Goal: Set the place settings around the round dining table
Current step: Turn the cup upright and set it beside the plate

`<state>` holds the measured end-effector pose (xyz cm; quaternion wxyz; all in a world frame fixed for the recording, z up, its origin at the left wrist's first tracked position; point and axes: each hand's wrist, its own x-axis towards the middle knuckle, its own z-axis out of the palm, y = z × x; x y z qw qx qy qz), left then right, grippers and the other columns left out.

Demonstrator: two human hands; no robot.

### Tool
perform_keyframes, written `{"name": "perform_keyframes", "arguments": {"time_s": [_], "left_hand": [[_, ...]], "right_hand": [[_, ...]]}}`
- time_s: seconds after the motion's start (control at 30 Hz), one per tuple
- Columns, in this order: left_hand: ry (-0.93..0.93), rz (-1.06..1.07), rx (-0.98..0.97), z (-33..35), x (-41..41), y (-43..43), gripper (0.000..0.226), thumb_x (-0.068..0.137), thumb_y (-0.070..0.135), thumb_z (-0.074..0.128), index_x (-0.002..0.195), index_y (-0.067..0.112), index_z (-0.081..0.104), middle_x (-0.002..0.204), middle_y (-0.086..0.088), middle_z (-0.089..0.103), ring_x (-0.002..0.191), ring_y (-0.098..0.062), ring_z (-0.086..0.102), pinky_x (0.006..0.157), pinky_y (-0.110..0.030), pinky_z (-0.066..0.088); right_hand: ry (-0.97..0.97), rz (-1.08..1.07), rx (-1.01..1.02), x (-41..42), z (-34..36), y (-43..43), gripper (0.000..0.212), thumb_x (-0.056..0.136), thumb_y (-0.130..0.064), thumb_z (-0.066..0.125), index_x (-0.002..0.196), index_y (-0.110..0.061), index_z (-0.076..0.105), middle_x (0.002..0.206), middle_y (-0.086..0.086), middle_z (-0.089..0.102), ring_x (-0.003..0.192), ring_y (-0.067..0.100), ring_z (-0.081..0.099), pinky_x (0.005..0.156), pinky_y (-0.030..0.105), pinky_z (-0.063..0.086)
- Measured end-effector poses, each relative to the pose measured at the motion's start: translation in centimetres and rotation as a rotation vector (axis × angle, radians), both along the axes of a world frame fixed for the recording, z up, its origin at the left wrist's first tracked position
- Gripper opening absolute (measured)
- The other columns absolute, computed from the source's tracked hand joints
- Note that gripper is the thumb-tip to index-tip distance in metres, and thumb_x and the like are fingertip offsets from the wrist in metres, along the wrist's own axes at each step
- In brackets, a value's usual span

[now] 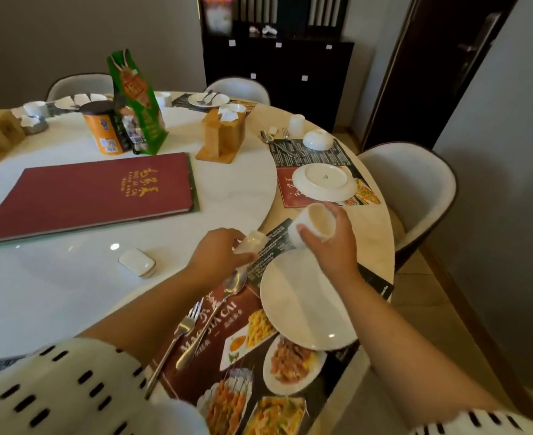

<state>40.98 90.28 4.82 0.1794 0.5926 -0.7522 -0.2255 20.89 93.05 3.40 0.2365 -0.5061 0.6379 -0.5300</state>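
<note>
My right hand grips a white cup, tilted so its mouth faces me, just above the far rim of a white plate. My left hand holds a small pale glass left of that plate. The plate lies on a printed food placemat, with a fork and a spoon on its left side. Further round the round table lies another setting: an upturned plate, an upturned bowl, cutlery and a white cup.
On the white turntable lie a red menu, a small white dish, an orange can, a green bag and a wooden napkin holder. White chairs ring the table. A dark cabinet stands behind.
</note>
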Motion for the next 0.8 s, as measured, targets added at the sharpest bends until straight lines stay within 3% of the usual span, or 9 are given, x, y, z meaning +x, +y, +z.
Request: {"name": "perform_keyframes", "arguments": {"time_s": [0.13,0.27,0.37,0.47,0.8], "left_hand": [[-0.050,-0.024,0.046,-1.8,-4.2,-4.5,0.050,0.076,0.039,0.073,0.118,0.013,0.061,0.115,-0.004,0.063,0.105,-0.020,0.057,0.081,-0.023,0.040],[-0.223,-0.088,0.099,-4.2,-7.2,-7.1,0.050,0.080,0.038,0.070,0.121,0.011,0.058,0.120,-0.007,0.059,0.110,-0.023,0.057,0.087,-0.027,0.045],[-0.308,-0.097,0.109,-5.5,-8.2,-8.1,0.043,0.082,0.035,0.068,0.116,0.010,0.060,0.117,-0.009,0.060,0.106,-0.024,0.060,0.085,-0.029,0.048],[-0.330,-0.090,0.118,-6.1,-8.4,-8.8,0.039,0.081,0.033,0.070,0.109,0.008,0.062,0.111,-0.010,0.063,0.101,-0.025,0.062,0.079,-0.028,0.049],[-0.326,-0.106,0.078,-6.4,-8.3,-8.9,0.048,0.082,0.042,0.066,0.116,0.009,0.058,0.114,-0.009,0.062,0.103,-0.025,0.061,0.081,-0.029,0.048]], "right_hand": [[0.041,0.012,0.103,-2.3,-0.5,-6.5,0.071,0.074,-0.016,0.077,0.134,-0.013,0.040,0.133,0.005,0.047,0.120,0.019,0.044,0.095,0.026,0.035],[0.101,0.076,0.165,-3.4,-2.5,-9.3,0.070,0.070,-0.010,0.079,0.130,-0.012,0.042,0.123,0.002,0.049,0.108,0.012,0.044,0.086,0.023,0.033],[0.134,0.108,0.180,-3.8,-4.2,-10.5,0.073,0.066,-0.014,0.082,0.129,-0.014,0.045,0.122,0.001,0.052,0.111,0.016,0.048,0.090,0.028,0.039],[0.182,0.151,0.200,-3.9,-5.3,-11.5,0.075,0.062,-0.020,0.084,0.127,-0.018,0.048,0.122,0.000,0.054,0.112,0.017,0.050,0.095,0.033,0.043],[0.191,0.195,0.218,-3.1,-6.6,-12.2,0.081,0.064,-0.022,0.083,0.134,-0.016,0.044,0.133,0.001,0.048,0.122,0.019,0.046,0.101,0.032,0.039]]}}
